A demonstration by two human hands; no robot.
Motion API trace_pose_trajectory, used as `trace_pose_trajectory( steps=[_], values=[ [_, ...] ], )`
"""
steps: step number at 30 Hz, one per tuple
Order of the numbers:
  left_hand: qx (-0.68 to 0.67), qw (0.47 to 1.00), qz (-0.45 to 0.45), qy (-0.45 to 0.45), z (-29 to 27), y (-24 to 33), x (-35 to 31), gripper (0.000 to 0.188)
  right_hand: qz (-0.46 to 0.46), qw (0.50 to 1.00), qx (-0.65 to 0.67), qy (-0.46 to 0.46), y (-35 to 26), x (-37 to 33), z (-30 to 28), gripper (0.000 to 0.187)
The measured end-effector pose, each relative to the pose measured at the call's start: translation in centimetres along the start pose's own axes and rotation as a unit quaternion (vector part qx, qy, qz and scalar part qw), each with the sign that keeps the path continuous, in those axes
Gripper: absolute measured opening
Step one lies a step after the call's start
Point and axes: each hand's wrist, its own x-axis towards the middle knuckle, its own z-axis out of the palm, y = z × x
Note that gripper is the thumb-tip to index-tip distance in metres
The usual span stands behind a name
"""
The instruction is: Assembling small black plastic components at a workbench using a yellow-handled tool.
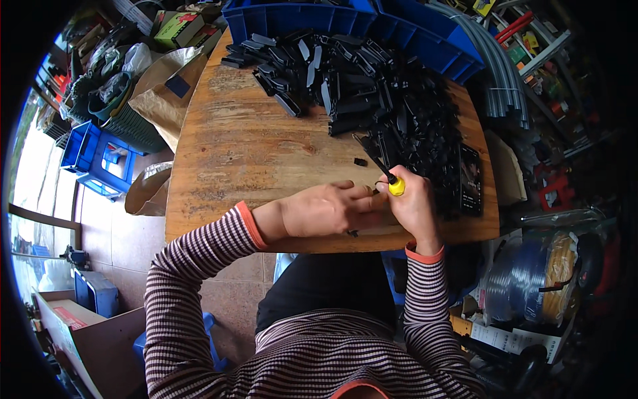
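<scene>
Right hand: I grip the yellow screwdriver tightly.
Left hand: closed on a small part, mostly hidden.
Risk: I think the tip may slip into my fingers.

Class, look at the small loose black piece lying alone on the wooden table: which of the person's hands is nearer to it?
Right. The right hand, gripping a yellow-handled screwdriver, sits just right of and below the small black piece; the left hand lies farther below-left.
</scene>
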Motion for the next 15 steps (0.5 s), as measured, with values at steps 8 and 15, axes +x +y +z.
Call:
trace_pose_trajectory(
  steps=[8,15],
  values=[
    [0.143,0.987,0.014,-0.071,0.9,0.5,-0.8,0.027,0.035,0.998,0.04,0.026,-0.6,0.3,-0.8,0.013],
    [0.131,0.988,-0.028,-0.073,1.1,1.2,-0.9,0.021,-0.05,0.998,0.02,0.026,-1.6,0.7,0.7,0.011]
  ],
)
